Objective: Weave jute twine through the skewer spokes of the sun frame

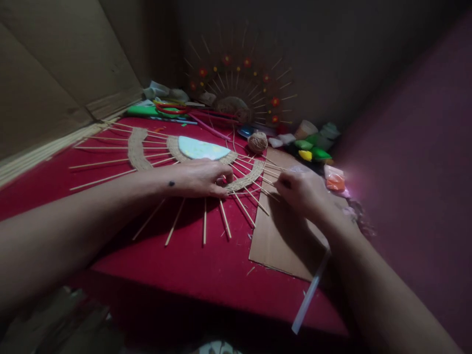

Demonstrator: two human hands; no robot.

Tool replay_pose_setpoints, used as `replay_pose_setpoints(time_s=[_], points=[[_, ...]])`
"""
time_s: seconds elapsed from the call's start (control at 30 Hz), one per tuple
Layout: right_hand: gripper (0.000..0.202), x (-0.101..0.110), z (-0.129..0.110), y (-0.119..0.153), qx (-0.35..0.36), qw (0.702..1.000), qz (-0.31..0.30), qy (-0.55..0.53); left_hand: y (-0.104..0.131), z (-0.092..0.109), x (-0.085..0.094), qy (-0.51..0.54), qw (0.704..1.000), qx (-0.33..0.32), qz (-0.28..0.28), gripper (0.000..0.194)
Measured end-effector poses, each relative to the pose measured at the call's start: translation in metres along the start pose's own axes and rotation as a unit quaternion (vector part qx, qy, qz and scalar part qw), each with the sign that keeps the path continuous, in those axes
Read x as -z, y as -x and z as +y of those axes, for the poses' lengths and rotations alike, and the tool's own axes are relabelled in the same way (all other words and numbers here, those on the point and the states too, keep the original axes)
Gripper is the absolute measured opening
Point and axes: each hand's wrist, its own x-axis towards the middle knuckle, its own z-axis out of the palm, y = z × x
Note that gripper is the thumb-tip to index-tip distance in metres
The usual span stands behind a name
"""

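A half-round frame of thin sticks lies on the red table, with a woven twine band across the sticks and a pale blue half-disc at its centre. My left hand rests over the middle of the frame, thumb and fingers bent at the woven band's edge. To the right, my right hand is closed beside the stick ends, above a brown board; a thin strand seems to run toward it, but what its fingers hold is too small to make out. A ball of twine sits behind the band.
The brown board lies at the right, with a clear glue stick near the table's front edge. Red-handled scissors and a green roll are at the back left. A flowered stick fan leans on the wall. Coloured packets sit at the right.
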Motion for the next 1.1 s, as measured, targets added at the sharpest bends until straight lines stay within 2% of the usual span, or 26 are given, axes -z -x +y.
replay_pose_setpoints(time_s=[0.1,0.2,0.53,0.63,0.8,1.1], points=[[0.023,-0.017,-0.003,-0.004,-0.025,0.999,0.029,0.011,0.001,-0.002,0.001,-0.011,1.000,-0.008,-0.007,0.026],[0.023,-0.026,-0.004,-0.009,-0.032,0.998,0.030,-0.035,0.001,-0.005,0.001,-0.008,1.000,-0.026,-0.011,0.025],[0.017,-0.034,-0.001,-0.012,-0.065,0.992,0.035,-0.107,0.008,-0.019,0.012,0.037,0.994,-0.094,-0.035,0.028],[0.017,-0.035,-0.001,-0.013,-0.064,0.991,0.041,-0.108,0.010,-0.024,0.017,0.054,0.995,-0.083,-0.028,0.029],[0.017,-0.036,0.000,-0.012,-0.057,0.992,0.047,-0.103,0.007,-0.027,0.021,0.047,0.998,-0.044,0.021,0.031],[0.016,-0.037,-0.001,-0.011,-0.061,0.993,0.051,-0.082,0.007,-0.022,0.019,0.072,0.996,-0.060,-0.012,0.032]])
